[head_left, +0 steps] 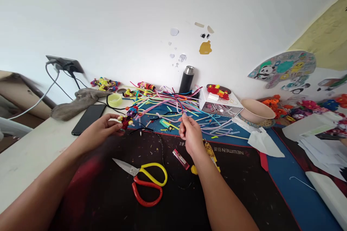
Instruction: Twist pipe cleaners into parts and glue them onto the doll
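My left hand pinches a small figure made of twisted pipe cleaners, dark red with yellow, blue and red parts, held above the mat's far left edge. On the other side, my right hand has its fingers closed on a dark red pipe cleaner that rises over the loose pile of coloured pipe cleaners. The lower end is hidden by my fingers. Scissors with one yellow and one red handle lie on the dark mat between my forearms, blades slightly apart.
A red lighter and a green lighter lie near my right hand. Behind stand a black flask and a white box. A phone and tape roll are at left, a bowl at right.
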The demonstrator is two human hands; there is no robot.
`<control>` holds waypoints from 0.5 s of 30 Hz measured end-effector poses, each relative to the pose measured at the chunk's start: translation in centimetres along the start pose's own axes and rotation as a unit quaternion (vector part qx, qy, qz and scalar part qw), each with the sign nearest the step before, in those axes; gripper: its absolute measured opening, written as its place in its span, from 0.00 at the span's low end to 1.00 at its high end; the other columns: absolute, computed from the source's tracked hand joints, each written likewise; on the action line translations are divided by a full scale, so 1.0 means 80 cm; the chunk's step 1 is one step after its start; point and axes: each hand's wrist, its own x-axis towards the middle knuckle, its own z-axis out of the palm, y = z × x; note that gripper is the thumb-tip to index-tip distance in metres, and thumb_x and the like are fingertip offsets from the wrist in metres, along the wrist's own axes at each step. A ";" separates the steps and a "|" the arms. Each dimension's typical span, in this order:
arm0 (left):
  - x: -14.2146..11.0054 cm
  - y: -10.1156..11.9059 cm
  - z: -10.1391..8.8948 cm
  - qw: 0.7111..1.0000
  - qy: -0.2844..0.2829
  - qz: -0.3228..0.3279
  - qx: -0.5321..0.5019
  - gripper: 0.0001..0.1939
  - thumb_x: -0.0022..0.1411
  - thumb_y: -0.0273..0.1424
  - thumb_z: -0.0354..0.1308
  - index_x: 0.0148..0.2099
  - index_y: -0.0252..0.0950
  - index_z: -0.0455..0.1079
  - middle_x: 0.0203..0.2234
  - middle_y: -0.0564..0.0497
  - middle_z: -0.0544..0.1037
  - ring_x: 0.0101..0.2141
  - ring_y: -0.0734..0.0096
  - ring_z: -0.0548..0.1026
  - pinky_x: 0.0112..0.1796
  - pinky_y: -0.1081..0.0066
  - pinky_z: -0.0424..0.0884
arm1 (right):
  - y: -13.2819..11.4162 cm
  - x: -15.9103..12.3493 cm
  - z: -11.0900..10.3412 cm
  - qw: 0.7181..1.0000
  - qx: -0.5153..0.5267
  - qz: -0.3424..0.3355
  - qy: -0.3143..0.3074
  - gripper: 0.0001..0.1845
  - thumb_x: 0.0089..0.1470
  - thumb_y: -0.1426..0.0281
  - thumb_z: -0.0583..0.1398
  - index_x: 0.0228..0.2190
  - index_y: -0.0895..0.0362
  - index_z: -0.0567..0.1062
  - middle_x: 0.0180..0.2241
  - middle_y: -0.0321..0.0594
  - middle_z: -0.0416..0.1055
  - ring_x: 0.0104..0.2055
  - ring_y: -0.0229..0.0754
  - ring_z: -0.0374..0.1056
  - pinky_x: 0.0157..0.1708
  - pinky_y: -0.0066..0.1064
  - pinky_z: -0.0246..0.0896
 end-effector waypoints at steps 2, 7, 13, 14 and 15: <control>-0.008 -0.005 -0.004 0.999 -0.004 -0.034 0.032 0.37 0.42 0.54 0.83 0.47 0.39 0.77 0.35 0.44 0.89 0.31 0.50 0.88 0.33 0.64 0.82 | 0.002 0.000 0.000 1.000 -0.003 0.002 -0.007 0.30 0.49 0.42 0.74 0.30 0.55 0.76 0.17 0.26 0.59 0.16 0.31 0.52 0.16 0.26 0.39; -0.022 -0.011 -0.005 0.999 0.031 -0.034 0.029 0.38 0.36 0.56 0.83 0.42 0.41 0.75 0.29 0.49 0.87 0.27 0.52 0.86 0.29 0.63 0.82 | 0.004 -0.002 0.000 1.000 -0.021 0.010 -0.018 0.30 0.50 0.42 0.73 0.30 0.55 0.76 0.18 0.26 0.59 0.16 0.31 0.54 0.16 0.26 0.40; -0.031 -0.015 -0.003 0.995 0.074 -0.028 0.060 0.36 0.38 0.55 0.81 0.42 0.42 0.71 0.27 0.50 0.87 0.25 0.54 0.84 0.28 0.63 0.80 | 0.004 -0.003 0.003 1.000 -0.023 0.013 -0.012 0.30 0.47 0.41 0.74 0.29 0.55 0.76 0.17 0.26 0.59 0.16 0.31 0.52 0.15 0.26 0.40; -0.032 -0.015 -0.003 0.994 0.074 -0.032 0.075 0.36 0.39 0.56 0.80 0.43 0.43 0.71 0.27 0.49 0.87 0.26 0.54 0.84 0.29 0.63 0.79 | 0.004 -0.003 0.003 1.000 -0.023 0.013 -0.012 0.31 0.46 0.41 0.74 0.29 0.55 0.76 0.17 0.26 0.59 0.16 0.31 0.52 0.15 0.26 0.40; -0.033 -0.016 -0.002 0.992 0.074 -0.036 0.091 0.36 0.40 0.57 0.79 0.44 0.43 0.70 0.28 0.49 0.87 0.26 0.54 0.84 0.29 0.62 0.79 | 0.004 -0.003 0.003 1.000 -0.024 0.014 -0.012 0.31 0.46 0.41 0.74 0.29 0.55 0.76 0.17 0.26 0.59 0.16 0.31 0.53 0.15 0.26 0.40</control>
